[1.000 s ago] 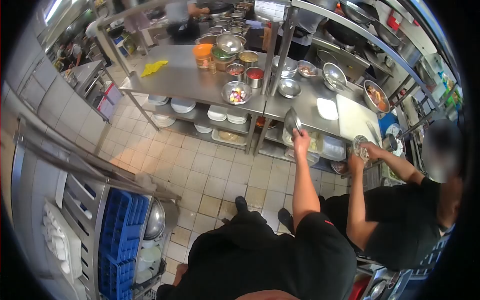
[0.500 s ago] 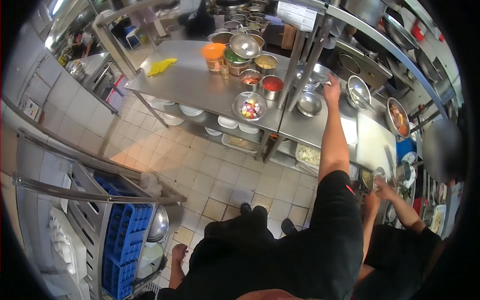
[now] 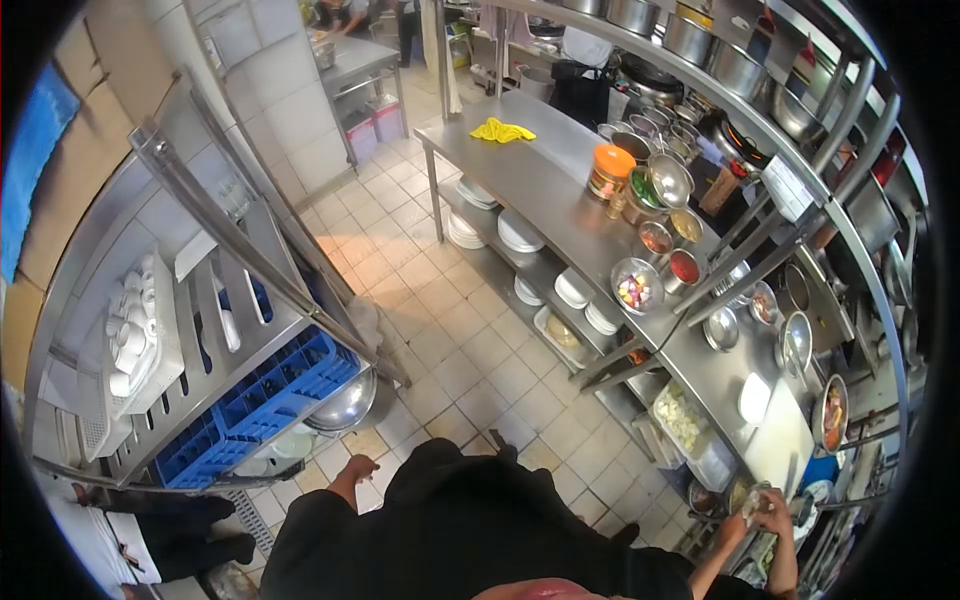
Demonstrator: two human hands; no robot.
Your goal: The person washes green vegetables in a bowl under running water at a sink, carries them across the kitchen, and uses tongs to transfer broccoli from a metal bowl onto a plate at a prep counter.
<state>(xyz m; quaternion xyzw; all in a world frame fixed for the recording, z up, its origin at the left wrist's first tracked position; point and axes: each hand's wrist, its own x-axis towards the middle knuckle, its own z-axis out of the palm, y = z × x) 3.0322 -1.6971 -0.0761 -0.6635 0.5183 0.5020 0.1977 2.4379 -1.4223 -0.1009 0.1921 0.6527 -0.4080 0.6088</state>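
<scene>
My left hand (image 3: 357, 469) hangs low in front of the rack, its fingers loosely bent and apart, with nothing visible in it. It is nearest to the blue glass rack (image 3: 262, 400) and a large steel bowl (image 3: 345, 403) on the shelf. My right hand is out of view. On the steel counter to the right stand a small steel bowl (image 3: 720, 328), a bowl with reddish food (image 3: 763, 303) and a glass bowl of chopped vegetables (image 3: 637, 286). The two hands (image 3: 757, 512) at the lower right belong to a co-worker and hold a small pale thing.
A metal rack (image 3: 240, 335) with white cups (image 3: 130, 330) stands close on my left. Tiled floor (image 3: 440, 345) runs between it and the long counter (image 3: 560, 165), which has plates below. At the lower left is another person (image 3: 150, 540).
My view has swung left, and the rack fills more of it. My right arm, which reached to a steel bowl on the counter, has drawn back out of sight.
</scene>
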